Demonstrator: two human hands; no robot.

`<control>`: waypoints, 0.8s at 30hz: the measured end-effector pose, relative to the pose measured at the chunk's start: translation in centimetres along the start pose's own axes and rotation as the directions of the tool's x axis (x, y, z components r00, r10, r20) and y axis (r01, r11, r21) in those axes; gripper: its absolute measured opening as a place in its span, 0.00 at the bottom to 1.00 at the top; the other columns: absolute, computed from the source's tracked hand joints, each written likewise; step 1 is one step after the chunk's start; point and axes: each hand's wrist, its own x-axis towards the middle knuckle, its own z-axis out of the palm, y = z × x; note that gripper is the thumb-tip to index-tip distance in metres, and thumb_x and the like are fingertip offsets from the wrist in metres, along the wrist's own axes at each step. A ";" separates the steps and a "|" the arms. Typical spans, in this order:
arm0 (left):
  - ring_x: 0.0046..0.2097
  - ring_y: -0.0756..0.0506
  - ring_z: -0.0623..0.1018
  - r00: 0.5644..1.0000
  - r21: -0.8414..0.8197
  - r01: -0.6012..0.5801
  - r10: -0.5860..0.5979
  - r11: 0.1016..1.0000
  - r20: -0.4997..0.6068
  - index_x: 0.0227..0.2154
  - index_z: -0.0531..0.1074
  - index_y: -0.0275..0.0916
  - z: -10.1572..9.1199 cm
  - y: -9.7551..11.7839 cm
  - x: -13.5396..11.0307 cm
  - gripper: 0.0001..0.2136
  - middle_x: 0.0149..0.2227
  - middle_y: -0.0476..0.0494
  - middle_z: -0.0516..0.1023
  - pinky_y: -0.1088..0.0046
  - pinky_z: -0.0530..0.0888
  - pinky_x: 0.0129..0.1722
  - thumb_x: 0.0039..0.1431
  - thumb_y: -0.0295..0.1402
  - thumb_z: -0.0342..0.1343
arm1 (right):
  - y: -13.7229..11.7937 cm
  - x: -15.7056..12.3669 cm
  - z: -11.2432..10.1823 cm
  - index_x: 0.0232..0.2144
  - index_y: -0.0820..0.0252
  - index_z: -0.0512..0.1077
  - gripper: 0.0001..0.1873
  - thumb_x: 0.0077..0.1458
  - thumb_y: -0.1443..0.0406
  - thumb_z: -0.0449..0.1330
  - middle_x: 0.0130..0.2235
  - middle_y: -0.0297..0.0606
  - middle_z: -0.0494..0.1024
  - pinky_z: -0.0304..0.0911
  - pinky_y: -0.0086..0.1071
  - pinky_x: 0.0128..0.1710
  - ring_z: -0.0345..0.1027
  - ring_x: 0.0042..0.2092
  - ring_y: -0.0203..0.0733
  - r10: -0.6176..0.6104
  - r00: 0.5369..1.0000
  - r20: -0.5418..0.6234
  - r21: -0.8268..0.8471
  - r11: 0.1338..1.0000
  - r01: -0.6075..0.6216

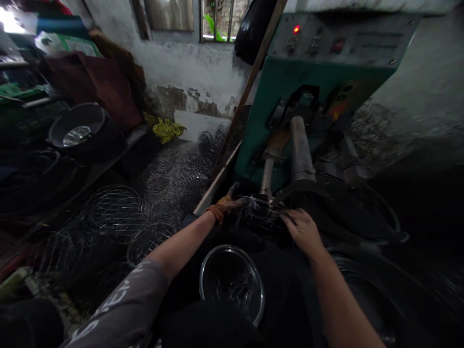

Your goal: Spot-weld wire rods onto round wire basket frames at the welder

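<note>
A green machine [250, 125] with metal arms stands before me, probably a spot welder. At the tip of its lower rod [267, 176] there is a small wire frame [266, 212], dark and partly blurred. My left hand [229, 204], in a worn orange-brown glove, grips the frame's left side. Bare, my right hand [300, 226] pinches its right side with thumb and fingers. Below my hands, a shiny metal bowl [205, 270] sits at my lap with several small, thin metal pieces [237, 287] in it.
Round wire grids [114, 210] and tangled wire [174, 176] pile up on the left. Further left, a black bucket [103, 128] holds a shiny dish. A wooden board [217, 179] runs beside the machine, whose panel has a lit red lamp [296, 29].
</note>
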 end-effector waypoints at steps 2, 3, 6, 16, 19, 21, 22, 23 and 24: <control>0.53 0.38 0.80 0.999 0.049 -0.018 0.016 0.999 0.043 0.69 0.64 0.41 -0.3 -0.3 -0.5 0.46 0.49 0.40 0.82 0.59 0.72 0.60 0.47 0.43 0.77 | 0.0 -0.7 -0.2 0.35 0.52 0.81 0.21 0.68 0.51 0.52 0.37 0.42 0.86 0.71 0.45 0.42 0.78 0.41 0.52 -0.021 0.999 0.026 -0.021 1.000 0.022; 0.53 0.39 0.80 0.998 0.079 -0.023 0.018 0.997 0.064 0.66 0.68 0.40 -0.3 -0.4 -0.6 0.43 0.50 0.39 0.82 0.60 0.72 0.60 0.49 0.44 0.76 | 0.0 -1.1 -0.3 0.36 0.52 0.82 0.21 0.68 0.51 0.52 0.38 0.42 0.86 0.71 0.45 0.42 0.79 0.41 0.52 -0.024 0.999 0.035 -0.033 0.999 0.025; 0.52 0.39 0.80 0.997 0.217 -0.004 -0.013 0.976 0.073 0.58 0.75 0.37 -0.3 -0.8 -0.7 0.32 0.52 0.38 0.81 0.62 0.74 0.57 0.53 0.47 0.72 | 0.0 -2.0 -0.2 0.37 0.51 0.82 0.21 0.68 0.52 0.51 0.38 0.41 0.86 0.72 0.44 0.42 0.79 0.41 0.51 -0.012 1.000 0.028 -0.060 0.998 0.014; 0.45 0.43 0.79 0.998 0.342 0.048 -0.056 0.938 0.014 0.49 0.75 0.33 -0.7 -1.7 0.5 0.28 0.43 0.38 0.81 0.69 0.75 0.46 0.54 0.50 0.70 | 0.0 -1.6 0.8 0.36 0.54 0.80 0.20 0.69 0.55 0.51 0.36 0.43 0.85 0.68 0.44 0.40 0.78 0.40 0.52 -0.027 0.998 -0.049 -0.139 0.990 0.020; 0.44 0.43 0.78 0.999 0.342 0.037 -0.039 0.939 -0.001 0.48 0.75 0.34 -0.7 -1.3 0.2 0.27 0.43 0.39 0.81 0.69 0.75 0.45 0.54 0.49 0.70 | -0.1 -1.4 0.9 0.36 0.54 0.81 0.19 0.68 0.57 0.52 0.36 0.42 0.85 0.67 0.42 0.39 0.77 0.39 0.50 -0.032 0.998 -0.053 -0.146 0.989 0.024; 0.43 0.43 0.78 0.999 0.348 0.042 -0.039 0.937 -0.014 0.48 0.75 0.34 -0.5 -1.0 -0.1 0.27 0.42 0.40 0.81 0.69 0.75 0.44 0.53 0.49 0.71 | -0.1 -1.3 0.8 0.36 0.54 0.81 0.18 0.68 0.57 0.52 0.36 0.41 0.85 0.66 0.41 0.39 0.77 0.39 0.49 -0.044 0.998 -0.051 -0.141 0.989 0.036; 0.43 0.43 0.78 0.999 0.340 0.043 -0.039 0.939 -0.019 0.48 0.75 0.34 -0.5 -0.9 -0.2 0.27 0.41 0.40 0.81 0.69 0.75 0.44 0.53 0.49 0.71 | -0.1 -1.3 0.8 0.36 0.54 0.81 0.18 0.68 0.57 0.52 0.36 0.41 0.85 0.66 0.41 0.39 0.77 0.39 0.49 -0.051 0.997 -0.054 -0.137 0.990 0.043; 0.42 0.43 0.78 0.999 0.326 0.044 -0.039 0.944 -0.022 0.48 0.75 0.34 -0.4 -0.8 -0.4 0.27 0.41 0.41 0.81 0.70 0.75 0.43 0.53 0.48 0.71 | -0.1 -1.4 0.7 0.36 0.54 0.81 0.18 0.68 0.58 0.53 0.36 0.41 0.85 0.66 0.41 0.39 0.77 0.39 0.49 -0.058 0.997 -0.059 -0.133 0.990 0.050; 0.41 0.44 0.78 0.999 0.305 0.042 -0.037 0.951 -0.024 0.48 0.75 0.34 -0.3 -0.8 -0.6 0.26 0.40 0.41 0.81 0.70 0.75 0.43 0.54 0.47 0.71 | -0.1 -1.4 0.7 0.36 0.54 0.81 0.17 0.68 0.58 0.53 0.37 0.41 0.85 0.66 0.41 0.40 0.77 0.39 0.49 -0.066 0.996 -0.064 -0.131 0.990 0.058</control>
